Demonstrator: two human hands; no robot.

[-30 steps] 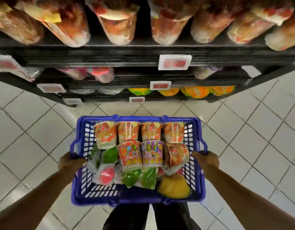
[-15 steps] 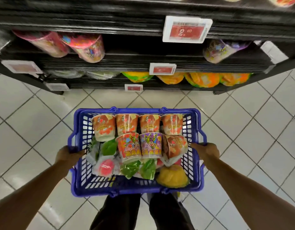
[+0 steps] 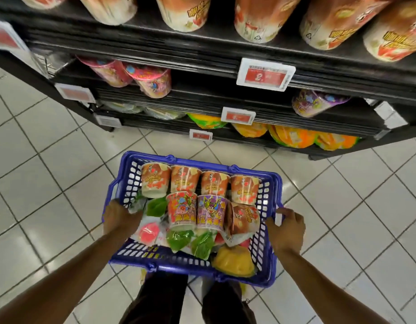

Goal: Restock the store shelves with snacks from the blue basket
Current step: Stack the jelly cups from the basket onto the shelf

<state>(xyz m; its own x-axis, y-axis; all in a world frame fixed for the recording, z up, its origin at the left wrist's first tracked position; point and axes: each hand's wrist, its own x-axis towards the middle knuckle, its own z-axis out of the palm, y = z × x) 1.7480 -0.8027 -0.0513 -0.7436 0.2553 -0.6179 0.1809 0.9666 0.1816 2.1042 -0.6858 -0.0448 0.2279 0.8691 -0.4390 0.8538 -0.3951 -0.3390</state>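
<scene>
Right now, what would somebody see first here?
The blue basket in the middle, crammed with bright snack cups and green jelly packs, with the left hand and right hand gripping its sides. Above it, black shelves hold big orange cups, and a red price tag hangs on one edge.

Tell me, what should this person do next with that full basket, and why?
Probably lower the blue basket to the floor. The left hand and right hand both grip its sides, so neither is free to lift the orange cups, which look like those on the top shelf.
</scene>
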